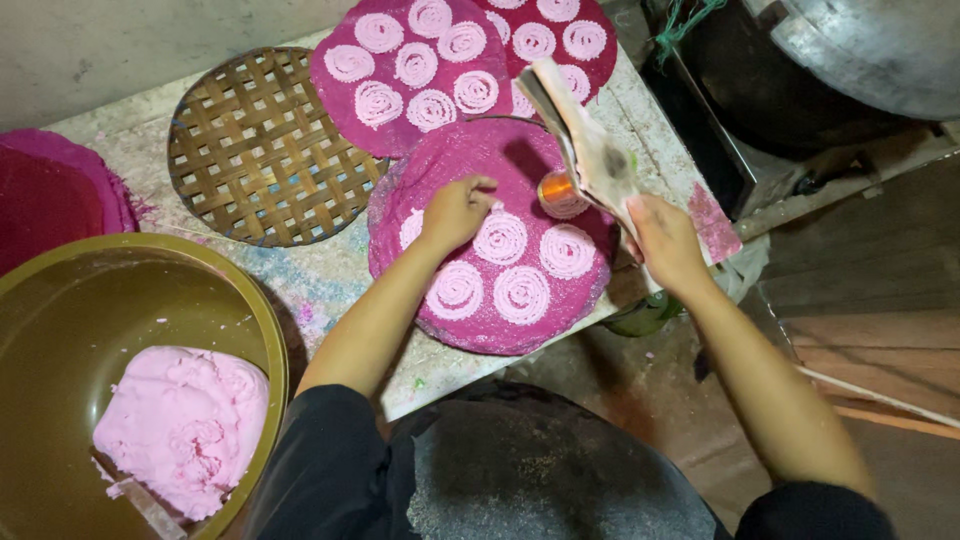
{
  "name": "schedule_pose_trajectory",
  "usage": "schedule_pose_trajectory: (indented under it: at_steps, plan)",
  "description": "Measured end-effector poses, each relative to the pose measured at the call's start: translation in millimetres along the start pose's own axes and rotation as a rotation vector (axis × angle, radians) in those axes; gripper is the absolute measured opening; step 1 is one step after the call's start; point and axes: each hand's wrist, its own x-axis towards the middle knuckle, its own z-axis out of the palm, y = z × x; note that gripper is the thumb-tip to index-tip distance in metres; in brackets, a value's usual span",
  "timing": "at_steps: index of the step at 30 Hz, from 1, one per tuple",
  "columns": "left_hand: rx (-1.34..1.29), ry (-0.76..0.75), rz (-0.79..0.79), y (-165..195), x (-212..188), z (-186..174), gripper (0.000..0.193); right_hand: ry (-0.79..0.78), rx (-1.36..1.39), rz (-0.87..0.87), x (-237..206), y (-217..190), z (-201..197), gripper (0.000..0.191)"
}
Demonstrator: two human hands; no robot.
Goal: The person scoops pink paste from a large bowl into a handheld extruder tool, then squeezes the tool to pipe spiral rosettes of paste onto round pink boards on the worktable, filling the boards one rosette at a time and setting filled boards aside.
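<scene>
Left hand (455, 212): being pressed, fingers curled, onto the round magenta cloth-covered tray (440, 305), at ten o'clock.
Right hand (665, 240): being closed around the worn wooden press (585, 150).
Risk: pale pink dough spirals (500, 238) probably being smudged by the knuckles.

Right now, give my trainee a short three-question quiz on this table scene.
1. True or false: the left hand touches the round magenta mat bearing pale pink dough spirals.
2. What lies in the olive-green round plastic basin? A) pink dough lump B) water C) spirals
3. Fill in: the right hand holds a cloth piping ____ with an orange nozzle.

Key: 1 true. 2 A, the pink dough lump. 3 bag; the cloth piping bag tilts over the mat, beside the bare round woven bamboo tray.
</scene>
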Motion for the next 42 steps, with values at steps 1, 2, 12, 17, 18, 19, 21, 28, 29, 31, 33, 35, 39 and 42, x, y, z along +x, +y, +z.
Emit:
schedule_pose_trajectory:
  at_steps: [1,2,12,17,18,19,21,28,29,31,33,35,39,42]
  plan:
    - [0.095,0.024,-0.019,-0.6,-3.1,0.3,0.027,0.015,0.023,0.008,-6.7,6.3,-1.4,0.049]
    - [0.129,0.036,0.000,-1.4,-5.8,1.6,0.026,0.028,0.045,0.015,-13.7,12.8,-2.9,0.050]
    - [0.577,0.106,0.288,-17.8,-11.3,28.9,0.010,0.136,0.223,-0.018,-70.7,68.6,-26.6,0.062]
    - [0.430,0.196,0.535,33.5,-35.8,7.0,0.036,0.011,0.194,-0.106,-79.7,29.6,-61.1,0.065]
    - [0.329,0.122,0.598,51.8,-46.0,2.4,0.051,-0.044,0.126,-0.176,-77.1,15.1,-66.7,0.061]
    - [0.319,0.071,0.627,72.7,-57.0,0.1,0.047,-0.104,0.059,-0.244,-73.2,-0.9,-69.5,0.057]
    - [0.293,-0.023,0.688,119.9,-76.4,-2.5,0.041,-0.228,-0.147,-0.415,-70.7,-39.6,-77.3,0.053]
    - [0.081,-0.672,0.173,219.4,-181.4,-32.9,0.017,-0.621,-0.536,-1.508,-50.5,-185.5,-55.0,0.066]
    - [0.180,-0.685,0.156,216.5,-200.3,-41.0,0.019,-0.713,-0.518,-1.535,-52.6,-194.6,-40.0,0.065]
    - [0.376,-0.712,0.112,200.0,-237.2,-63.0,0.027,-0.898,-0.471,-1.578,-57.2,-202.3,-3.3,0.063]
    - [0.494,-0.719,0.075,178.0,-265.3,-89.6,0.026,-1.190,-0.312,-1.163,-80.8,-195.9,41.2,0.051]
    - [0.499,-0.695,0.031,152.4,-293.5,-122.9,0.026,-1.434,-0.132,-0.836,-97.3,-191.4,82.8,0.045]
    - [0.380,-0.581,-0.088,74.0,-361.8,-195.9,0.026,-1.494,0.113,-0.681,-120.6,-193.7,174.5,0.047]
    - [0.120,-0.326,-0.247,-30.0,-422.3,-267.6,0.026,-1.477,0.176,-0.724,-126.2,-206.3,230.6,0.046]
